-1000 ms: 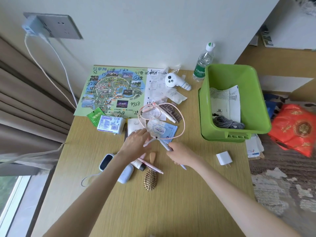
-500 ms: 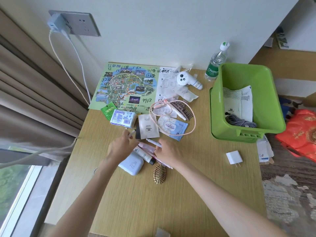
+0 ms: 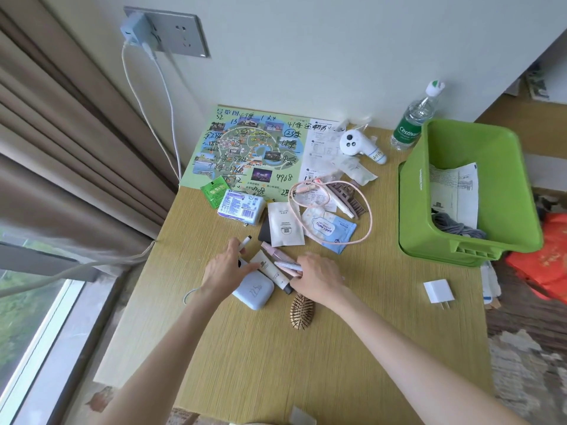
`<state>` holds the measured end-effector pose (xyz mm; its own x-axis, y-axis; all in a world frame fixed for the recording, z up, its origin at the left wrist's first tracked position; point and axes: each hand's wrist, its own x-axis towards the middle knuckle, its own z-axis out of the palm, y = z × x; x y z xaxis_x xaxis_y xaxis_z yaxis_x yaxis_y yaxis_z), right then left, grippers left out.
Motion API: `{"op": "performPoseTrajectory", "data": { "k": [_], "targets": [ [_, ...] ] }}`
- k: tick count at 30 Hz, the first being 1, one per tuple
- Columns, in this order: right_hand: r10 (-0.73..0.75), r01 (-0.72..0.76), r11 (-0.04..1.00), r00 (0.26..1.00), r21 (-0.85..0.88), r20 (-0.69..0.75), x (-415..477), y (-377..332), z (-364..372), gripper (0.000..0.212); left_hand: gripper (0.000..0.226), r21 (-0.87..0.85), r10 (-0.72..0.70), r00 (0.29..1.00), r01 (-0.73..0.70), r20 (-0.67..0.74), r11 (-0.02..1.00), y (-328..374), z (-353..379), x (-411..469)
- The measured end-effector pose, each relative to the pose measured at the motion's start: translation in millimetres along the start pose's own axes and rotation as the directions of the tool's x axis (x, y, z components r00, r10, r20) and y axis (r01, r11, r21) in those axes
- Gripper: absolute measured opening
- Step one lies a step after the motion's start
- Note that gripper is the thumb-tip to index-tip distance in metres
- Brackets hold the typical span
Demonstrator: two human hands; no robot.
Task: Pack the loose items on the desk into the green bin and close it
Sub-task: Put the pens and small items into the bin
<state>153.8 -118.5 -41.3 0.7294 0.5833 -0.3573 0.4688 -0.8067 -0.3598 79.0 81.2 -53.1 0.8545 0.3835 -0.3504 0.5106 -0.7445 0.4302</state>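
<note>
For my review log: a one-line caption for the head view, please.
Left hand holds a white pen, right hand grips pink pens; green bin open at the desk's right.

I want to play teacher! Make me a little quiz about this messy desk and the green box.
1. True or false: the green bin is empty.
2. Pick one: what lies to the right of the hairbrush? A map, B white plug, C tissue pack.
3. Fill in: the left hand holds a white marker, and the right hand grips pink ___.

Key
1. False: a paper and a grey cord lie inside.
2. B.
3. pens.
</note>
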Motion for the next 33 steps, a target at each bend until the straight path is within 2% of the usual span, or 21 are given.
{"op": "performPoseTrajectory", "data": {
  "k": [2,5,10,15,20,22,27,30,33],
  "targets": [
    [-0.002,0.002,0.999,1.000,0.046,0.003,-1.6,8.0,-3.2,0.019,0.044,0.042,-0.023,0.999,0.021,0.030,0.999,1.9,-1.3,5.0],
    [0.044,-0.052,0.975,0.998,0.218,0.042,-0.9,19.1,-8.8,0.023,0.042,0.193,-0.058,0.998,0.051,0.029,0.980,12.7,-1.1,10.5],
    [0.140,-0.145,0.917,0.989,0.372,0.039,6.4,30.7,-16.5,0.023,0.063,0.446,-0.113,0.993,0.092,0.022,0.890,44.8,10.2,13.1],
    [0.147,-0.148,0.886,0.988,0.440,0.038,13.4,35.1,-12.5,0.017,0.055,0.500,-0.111,0.993,0.073,0.047,0.863,60.4,27.1,13.9],
    [0.135,-0.140,0.893,0.990,0.427,0.043,17.8,37.4,-7.6,0.011,0.036,0.373,-0.158,0.986,0.129,0.049,0.919,68.8,32.6,11.9],
    [0.119,-0.119,0.902,0.993,0.415,0.026,21.8,34.7,-8.2,0.009,0.038,0.322,-0.147,0.988,0.124,0.049,0.939,70.7,30.5,10.9],
    [0.086,-0.057,0.961,0.992,0.272,-0.095,38.6,26.3,-8.6,0.014,0.031,-0.028,-0.163,0.981,0.167,0.107,0.986,63.1,21.6,16.5],
    [0.008,0.007,0.992,0.993,0.124,-0.119,47.7,21.6,-9.8,0.032,0.043,-0.337,-0.189,0.973,0.224,0.136,0.914,54.6,12.8,21.6],
    [-0.044,0.046,0.999,0.994,0.017,-0.100,50.8,18.0,-5.1,0.037,0.037,-0.537,-0.235,0.959,0.283,0.157,0.795,47.9,5.0,25.9]
  ]
}}
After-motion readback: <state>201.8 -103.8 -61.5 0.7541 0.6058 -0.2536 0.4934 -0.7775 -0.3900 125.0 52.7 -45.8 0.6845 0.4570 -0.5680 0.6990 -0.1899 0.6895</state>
